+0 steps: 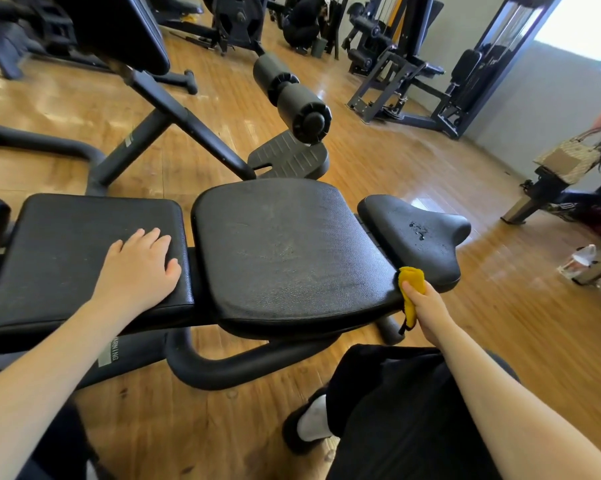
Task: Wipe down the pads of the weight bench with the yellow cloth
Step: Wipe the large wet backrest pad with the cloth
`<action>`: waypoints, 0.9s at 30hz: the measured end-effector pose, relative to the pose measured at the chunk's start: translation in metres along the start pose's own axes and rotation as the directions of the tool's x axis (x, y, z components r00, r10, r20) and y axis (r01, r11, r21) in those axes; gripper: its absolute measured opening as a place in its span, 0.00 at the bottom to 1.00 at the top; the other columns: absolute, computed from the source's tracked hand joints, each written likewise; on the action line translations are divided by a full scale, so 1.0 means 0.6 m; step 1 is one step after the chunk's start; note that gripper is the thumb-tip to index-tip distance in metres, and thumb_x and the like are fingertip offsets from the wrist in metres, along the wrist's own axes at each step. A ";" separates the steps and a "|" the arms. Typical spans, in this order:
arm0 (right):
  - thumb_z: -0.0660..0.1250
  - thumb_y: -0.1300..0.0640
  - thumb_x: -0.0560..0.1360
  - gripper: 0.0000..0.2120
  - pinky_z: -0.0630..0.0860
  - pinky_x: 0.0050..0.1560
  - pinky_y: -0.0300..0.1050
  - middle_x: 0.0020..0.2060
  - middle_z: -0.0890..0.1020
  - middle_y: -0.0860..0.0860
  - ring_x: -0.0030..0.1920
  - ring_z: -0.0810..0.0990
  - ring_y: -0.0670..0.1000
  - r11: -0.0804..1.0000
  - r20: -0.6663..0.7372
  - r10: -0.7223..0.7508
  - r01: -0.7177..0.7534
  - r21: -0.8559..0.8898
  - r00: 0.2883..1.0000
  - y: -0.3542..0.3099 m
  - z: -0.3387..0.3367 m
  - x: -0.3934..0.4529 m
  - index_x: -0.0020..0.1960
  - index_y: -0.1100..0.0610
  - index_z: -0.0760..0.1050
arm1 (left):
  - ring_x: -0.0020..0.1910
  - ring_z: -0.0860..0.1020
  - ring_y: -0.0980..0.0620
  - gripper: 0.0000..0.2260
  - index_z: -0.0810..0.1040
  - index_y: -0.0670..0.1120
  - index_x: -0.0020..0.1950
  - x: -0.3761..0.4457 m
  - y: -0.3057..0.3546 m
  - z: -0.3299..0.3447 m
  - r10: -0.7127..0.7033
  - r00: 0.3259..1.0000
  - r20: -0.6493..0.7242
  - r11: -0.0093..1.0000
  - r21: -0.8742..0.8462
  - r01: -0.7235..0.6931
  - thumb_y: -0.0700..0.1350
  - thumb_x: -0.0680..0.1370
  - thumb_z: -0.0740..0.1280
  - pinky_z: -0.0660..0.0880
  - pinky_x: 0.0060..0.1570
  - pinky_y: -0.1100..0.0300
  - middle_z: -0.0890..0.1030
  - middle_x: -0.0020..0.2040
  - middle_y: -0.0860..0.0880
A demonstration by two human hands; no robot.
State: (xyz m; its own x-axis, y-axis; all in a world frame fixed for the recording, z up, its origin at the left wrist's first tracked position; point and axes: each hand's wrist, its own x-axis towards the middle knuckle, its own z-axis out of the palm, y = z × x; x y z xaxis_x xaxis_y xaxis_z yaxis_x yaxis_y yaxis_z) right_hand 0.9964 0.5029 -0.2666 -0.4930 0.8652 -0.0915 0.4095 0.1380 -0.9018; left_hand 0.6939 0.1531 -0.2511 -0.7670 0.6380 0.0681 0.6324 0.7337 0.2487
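Observation:
The weight bench runs left to right in front of me with three black pads: a rectangular left pad (67, 247), a wide middle pad (285, 247) and a small saddle-shaped right pad (416, 233) with a few wet drops on it. My left hand (143, 268) lies flat, fingers spread, on the near right corner of the left pad. My right hand (427, 306) grips the bunched yellow cloth (411, 282), pressing it at the near edge in the gap between the middle pad and the right pad.
The bench's black tube frame (243, 365) curves under the pads. Another bench with foam rollers (288, 91) and a footplate stands behind. Gym machines (413, 81) line the back right. A bag (569, 161) rests on a bench at right. My bent knee (396, 393) is close below.

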 end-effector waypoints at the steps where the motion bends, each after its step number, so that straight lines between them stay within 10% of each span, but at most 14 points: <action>1: 0.60 0.56 0.78 0.14 0.69 0.38 0.42 0.17 0.75 0.44 0.23 0.72 0.40 0.999 -0.020 0.014 -0.013 0.029 1.000 0.001 0.006 0.000 0.61 0.61 0.70 | 0.72 0.60 0.42 0.22 0.66 0.40 0.70 0.000 -0.001 0.001 -0.002 1.000 -0.001 1.000 0.005 0.002 0.47 0.78 0.58 0.58 0.67 0.44 0.65 0.72 0.41; 4: 0.64 0.49 0.74 0.19 0.69 0.31 0.38 0.18 0.74 0.49 0.20 0.69 0.43 0.998 -0.080 0.050 -0.046 0.045 0.996 0.003 0.022 -0.017 0.58 0.61 0.71 | 0.72 0.60 0.43 0.22 0.66 0.40 0.70 0.001 -0.004 0.001 0.001 1.000 -0.007 1.000 0.028 0.000 0.47 0.78 0.58 0.59 0.67 0.44 0.65 0.71 0.41; 11: 0.67 0.55 0.73 0.12 0.70 0.54 0.45 0.51 0.80 0.51 0.50 0.77 0.45 0.942 -0.056 -0.151 0.127 -0.310 0.987 -0.031 0.047 -0.031 0.56 0.56 0.77 | 0.71 0.62 0.41 0.21 0.68 0.38 0.68 0.002 0.007 0.007 -0.014 1.000 -0.019 0.999 0.039 0.015 0.45 0.76 0.60 0.60 0.66 0.41 0.67 0.70 0.39; 17: 0.62 0.53 0.77 0.14 0.64 0.45 0.47 0.49 0.79 0.59 0.51 0.75 0.59 0.830 -0.013 -0.043 0.028 -0.557 0.999 -0.092 0.054 0.047 0.52 0.64 0.75 | 0.71 0.62 0.41 0.22 0.67 0.39 0.69 0.003 0.006 0.009 -0.028 1.000 -0.009 0.998 0.061 0.029 0.45 0.76 0.60 0.61 0.65 0.41 0.67 0.70 0.40; 27: 0.59 0.50 0.78 0.13 0.71 0.37 0.36 0.39 0.75 0.57 0.38 0.73 0.54 0.967 -0.008 0.062 -0.062 -0.245 0.998 -0.171 0.115 0.247 0.47 0.58 0.75 | 0.72 0.61 0.43 0.26 0.67 0.40 0.69 0.016 0.021 0.022 -0.039 0.999 -0.014 0.998 0.051 0.040 0.51 0.74 0.65 0.58 0.65 0.36 0.66 0.71 0.42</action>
State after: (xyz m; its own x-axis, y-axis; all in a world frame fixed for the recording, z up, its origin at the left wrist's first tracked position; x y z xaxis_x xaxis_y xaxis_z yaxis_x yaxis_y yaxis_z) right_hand 0.8283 0.5838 -0.2170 -0.4610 0.8757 -0.1437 0.6149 0.1984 -0.7632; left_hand 0.6959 0.1719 -0.2601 -0.7926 0.6055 0.0717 0.6060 0.7695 0.2014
